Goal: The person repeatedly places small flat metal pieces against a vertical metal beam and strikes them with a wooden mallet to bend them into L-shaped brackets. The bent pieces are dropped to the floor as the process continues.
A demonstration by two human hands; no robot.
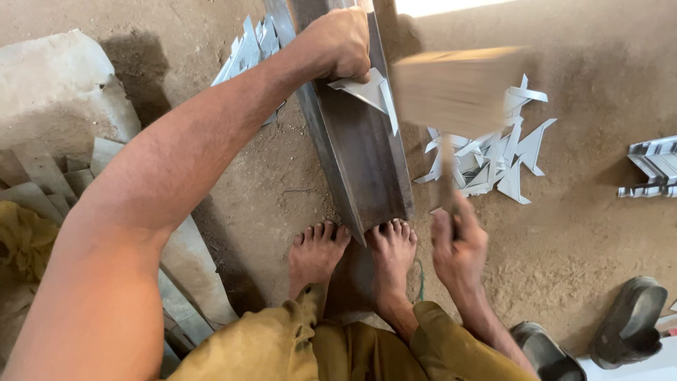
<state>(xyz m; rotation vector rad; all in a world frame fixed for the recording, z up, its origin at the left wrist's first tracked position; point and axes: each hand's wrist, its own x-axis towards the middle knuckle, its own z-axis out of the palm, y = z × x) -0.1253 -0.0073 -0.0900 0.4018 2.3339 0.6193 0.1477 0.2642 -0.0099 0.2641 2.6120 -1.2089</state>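
Steel angle beam (pixel 360 152) is lying ridge-up on the dirt floor (pixel 585 226), running away from the person, whose 2 bare feet (pixel 352 250) are pressing against its near end. It is looking heavy and rigid, unlikely to shift under a blow, and it is serving as an anvil.

Next in size, a wooden mallet (pixel 455 88) is blurring with motion just right of the beam, its handle running down to the right hand (pixel 458 247), which is clenched around the handle's lower end. The head is looking dense, so a grip low on the handle is probably giving the most swing.

Smaller again, the left hand (pixel 342 46) is gripping the folded sheet-metal piece (pixel 370 92), a thin pale triangular cutout resting on the beam's ridge, with its point jutting toward the mallet. Such sheet is probably light, springy and sharp at its cut edges, so holding it by the end far from the mallet's path, as the fingers are doing, seems safest.

To the right, a pile of similar cutouts (pixel 493 159) is lying on the floor, and another stack (pixel 247 46) is showing left of the beam. Dark sandals (pixel 631 321) are sitting at lower right.
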